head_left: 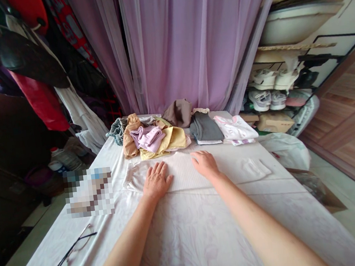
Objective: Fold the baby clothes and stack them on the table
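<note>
A white ribbed garment, apparently a pair of trousers (182,171), lies stretched out sideways across the cloth-covered table (201,232). Its gathered end is at the left and a cuff shows at the right. My left hand (156,180) rests flat on the left part of it, fingers spread. Right of the middle, my right hand (205,164) lies on the same garment with its fingers slightly bent and apart, gripping nothing. Just beyond is a loose heap of clothes, with a lilac garment (148,138) and a yellow garment (173,140) on it.
Folded dark grey clothing (206,127) and a folded white-and-pink garment (236,128) sit at the back right. Eyeglasses (65,261) lie at the front left, near a blurred-out item (88,192). Purple curtains (180,43) hang behind; a shoe rack (274,83) stands at the right.
</note>
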Tool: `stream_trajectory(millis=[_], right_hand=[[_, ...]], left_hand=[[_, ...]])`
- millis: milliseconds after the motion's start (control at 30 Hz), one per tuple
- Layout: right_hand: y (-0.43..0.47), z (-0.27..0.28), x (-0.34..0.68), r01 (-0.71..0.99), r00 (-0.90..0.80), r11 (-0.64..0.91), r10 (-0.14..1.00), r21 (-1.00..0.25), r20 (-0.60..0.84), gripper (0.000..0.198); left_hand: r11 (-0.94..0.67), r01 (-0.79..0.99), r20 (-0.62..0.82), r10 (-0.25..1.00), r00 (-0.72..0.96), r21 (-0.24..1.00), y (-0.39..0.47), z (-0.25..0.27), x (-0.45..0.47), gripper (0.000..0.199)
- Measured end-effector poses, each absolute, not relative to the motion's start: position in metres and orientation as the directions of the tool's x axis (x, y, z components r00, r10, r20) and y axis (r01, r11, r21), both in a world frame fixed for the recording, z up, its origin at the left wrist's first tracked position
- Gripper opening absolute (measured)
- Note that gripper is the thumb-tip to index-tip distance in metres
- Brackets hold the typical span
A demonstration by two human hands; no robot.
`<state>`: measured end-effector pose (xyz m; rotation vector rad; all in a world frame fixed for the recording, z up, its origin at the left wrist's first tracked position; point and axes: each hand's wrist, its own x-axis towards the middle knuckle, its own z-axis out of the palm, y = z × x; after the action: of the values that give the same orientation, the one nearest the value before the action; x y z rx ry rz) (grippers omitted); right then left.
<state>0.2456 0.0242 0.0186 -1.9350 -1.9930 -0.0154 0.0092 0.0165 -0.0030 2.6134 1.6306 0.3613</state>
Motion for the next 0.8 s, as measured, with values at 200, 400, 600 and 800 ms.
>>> stream_trajectory(millis=[200, 400, 600, 800], right_hand=[[0.071, 0.036, 0.203, 0.97, 0.052, -0.02, 0.99, -0.24, 0.13, 0.029], [0.075, 0.026, 0.19, 0.963, 0.113, -0.081, 0.987, -0.259, 0.111, 0.022], [0.076, 0.017, 0.191, 0.95, 0.126, -0.079, 0.982, -0.303, 0.139, 0.024], [0.084, 0.008, 0.192, 0.938, 0.152, -0.097, 0.978, -0.332, 0.143, 0.021]], left_hand=[[-0.437, 0.886, 0.164, 0.896, 0.413, 0.156, 0.017, -0.004, 0.009, 0.054], [-0.443, 0.884, 0.207, 0.888, 0.41, 0.148, 0.017, -0.009, 0.008, 0.053], [-0.449, 0.883, 0.211, 0.884, 0.417, 0.136, 0.018, -0.01, 0.008, 0.053], [-0.438, 0.888, 0.183, 0.893, 0.412, 0.139, 0.017, -0.008, 0.009, 0.054]])
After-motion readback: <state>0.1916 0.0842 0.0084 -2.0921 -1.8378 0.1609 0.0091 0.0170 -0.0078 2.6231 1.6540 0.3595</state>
